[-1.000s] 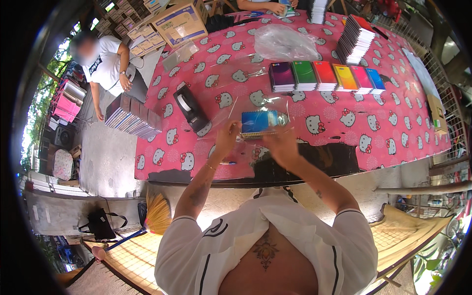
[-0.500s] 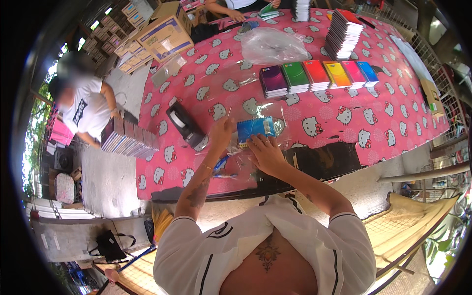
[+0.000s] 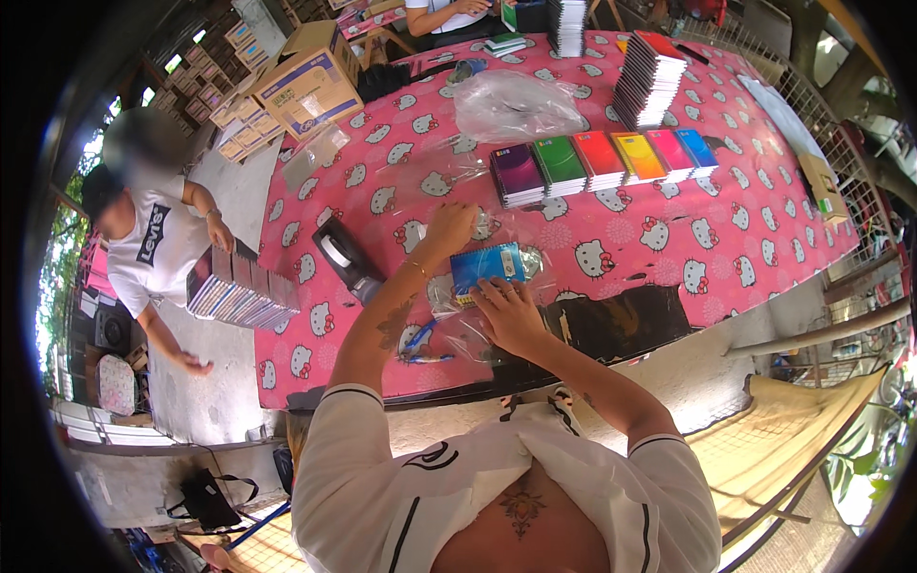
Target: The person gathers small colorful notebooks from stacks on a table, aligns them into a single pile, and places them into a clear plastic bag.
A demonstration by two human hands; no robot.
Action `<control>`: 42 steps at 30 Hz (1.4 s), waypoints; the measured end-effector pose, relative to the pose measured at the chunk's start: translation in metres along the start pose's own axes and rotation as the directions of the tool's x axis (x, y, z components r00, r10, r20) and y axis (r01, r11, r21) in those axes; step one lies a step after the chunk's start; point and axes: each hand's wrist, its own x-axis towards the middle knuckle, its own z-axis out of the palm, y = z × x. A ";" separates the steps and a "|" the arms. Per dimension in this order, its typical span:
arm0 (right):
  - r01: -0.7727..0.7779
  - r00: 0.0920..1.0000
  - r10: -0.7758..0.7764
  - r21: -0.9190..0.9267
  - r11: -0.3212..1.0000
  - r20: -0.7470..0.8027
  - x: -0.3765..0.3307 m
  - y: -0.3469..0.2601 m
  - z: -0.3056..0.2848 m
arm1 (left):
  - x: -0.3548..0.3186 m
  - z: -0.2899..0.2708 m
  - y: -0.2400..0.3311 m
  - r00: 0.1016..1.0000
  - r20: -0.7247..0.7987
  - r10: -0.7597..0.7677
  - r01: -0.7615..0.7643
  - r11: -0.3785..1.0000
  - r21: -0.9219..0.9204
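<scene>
A small blue spiral notebook (image 3: 487, 265) lies on a sheet or bag of clear plastic (image 3: 531, 260) in front of me. My right hand (image 3: 508, 310) rests on its lower right part, fingers spread flat and pressing it down. Past its upper left corner, my left hand (image 3: 453, 231) has its fingers curled closed on the clear plastic; the fingertips are partly hidden. A black tape dispenser (image 3: 346, 258) stands left of my left forearm. Below the notebook lie blue-handled scissors or a similar blue tool (image 3: 418, 342), partly under plastic.
A row of several coloured notebooks (image 3: 604, 164) sits beyond, with a tall notebook stack (image 3: 650, 81) behind. Crumpled clear plastic (image 3: 516, 105) and a cardboard box (image 3: 310, 81) are farther off. A person (image 3: 158, 229) stands at left by another stack (image 3: 244, 291); another person (image 3: 449, 19) works opposite.
My left hand has moved up and right, from beside the notebook to past its top edge. The person at left has lowered one hand away from the stack. The person opposite has raised their hands.
</scene>
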 end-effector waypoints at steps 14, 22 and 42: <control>0.079 0.997 -0.080 -0.054 0.995 -0.014 0.004 0.008 0.010 | -0.067 -0.024 0.067 0.970 -0.193 -0.149 0.125 0.984 -0.130; 0.031 0.998 -0.031 -0.005 0.999 0.049 -0.003 -0.006 0.011 | -0.087 -0.013 0.097 0.965 -0.151 -0.216 0.197 0.972 -0.132; 0.010 0.998 -0.007 0.033 0.999 -0.068 0.019 0.035 -0.009 | -0.117 0.027 0.121 0.911 -0.314 -0.269 0.246 0.963 -0.112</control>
